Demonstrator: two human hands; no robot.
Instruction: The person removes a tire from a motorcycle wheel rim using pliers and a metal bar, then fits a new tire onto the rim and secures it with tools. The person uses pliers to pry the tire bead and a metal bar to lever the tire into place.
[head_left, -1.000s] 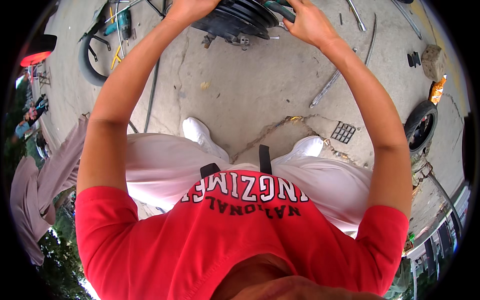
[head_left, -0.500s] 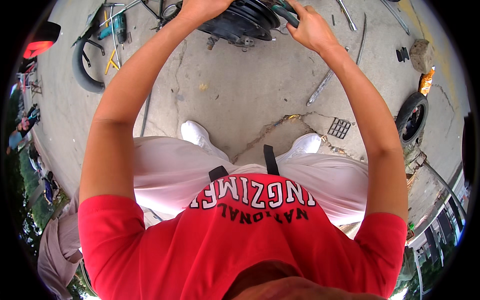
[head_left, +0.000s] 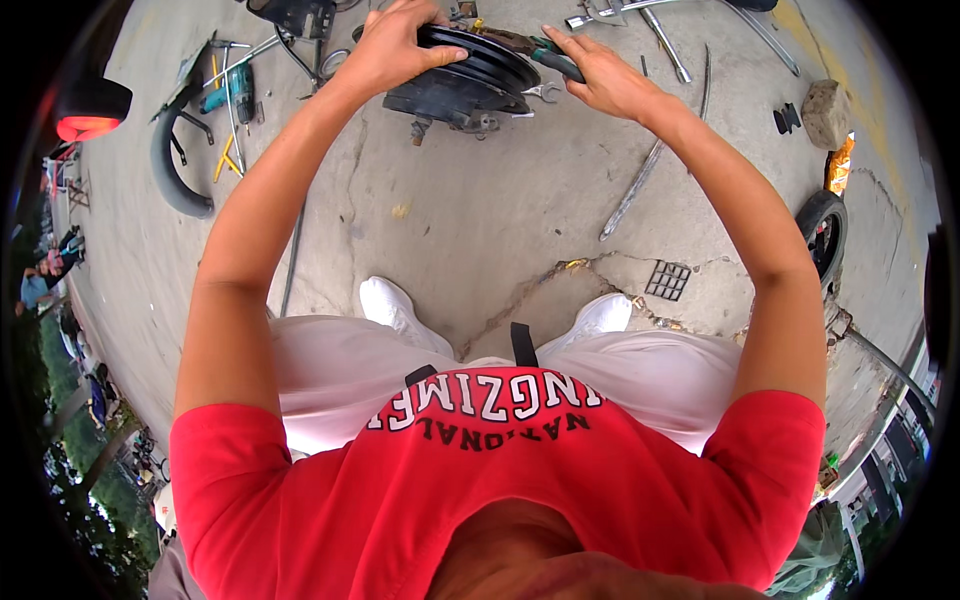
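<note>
My left hand (head_left: 398, 48) grips the rim of a black wheel hub (head_left: 450, 95) at the top centre, thumb lying over the grooved edge. My right hand (head_left: 610, 82) is closed on a green-handled tool (head_left: 558, 62), whose dark metal end reaches the top of the hub; the exact kind of tool is hard to make out. A bolted axle end (head_left: 418, 128) sticks out from the near side of the hub. Just right of the hub, an open-ended spanner (head_left: 543, 93) lies on the concrete.
Around me lie a drill (head_left: 238, 90), curved grey part (head_left: 170, 175), metal bars (head_left: 628, 190), stone block (head_left: 826, 112), orange packet (head_left: 841, 162), tyre (head_left: 830, 228) and floor grate (head_left: 668, 279). A red-and-black object (head_left: 85, 110) and people (head_left: 45, 270) are at far left.
The floor and hub sit lower in the picture. More of my left hand on the rim shows. The beige-clad legs at left have mostly dropped out of view.
</note>
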